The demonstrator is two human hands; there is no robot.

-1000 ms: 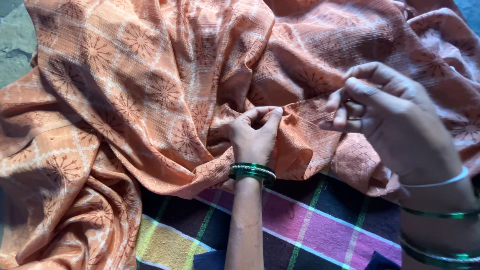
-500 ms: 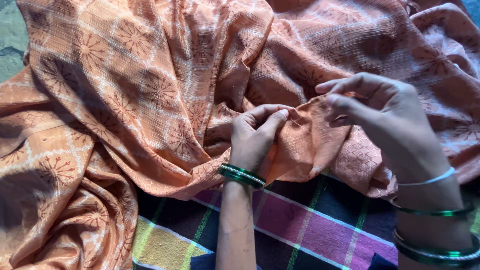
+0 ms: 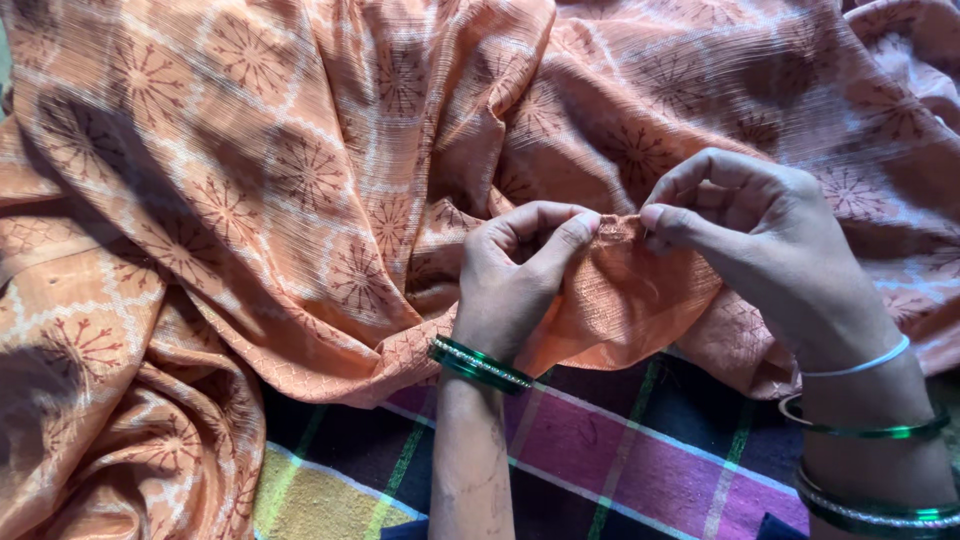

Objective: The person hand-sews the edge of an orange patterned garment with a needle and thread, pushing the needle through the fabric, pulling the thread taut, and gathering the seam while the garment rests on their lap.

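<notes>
Striped multicoloured blanket [image 3: 640, 450] beneath

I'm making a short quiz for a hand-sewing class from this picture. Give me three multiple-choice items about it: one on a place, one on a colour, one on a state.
1. Where do both hands meet?
A. on the checked blanket
B. at one folded edge of the orange fabric
C. off the cloth

2. What colour are the bangles on the left wrist?
A. green
B. red
C. white

3. How is the edge held?
A. lying flat, untouched
B. pinched between fingers of both hands
C. rolled into a ball

Answers:
1 B: the left hand and right hand grip the same edge of the orange fabric.
2 A: the bangles are green.
3 B: the fingertips close on the raised fold above the checked blanket.
</notes>
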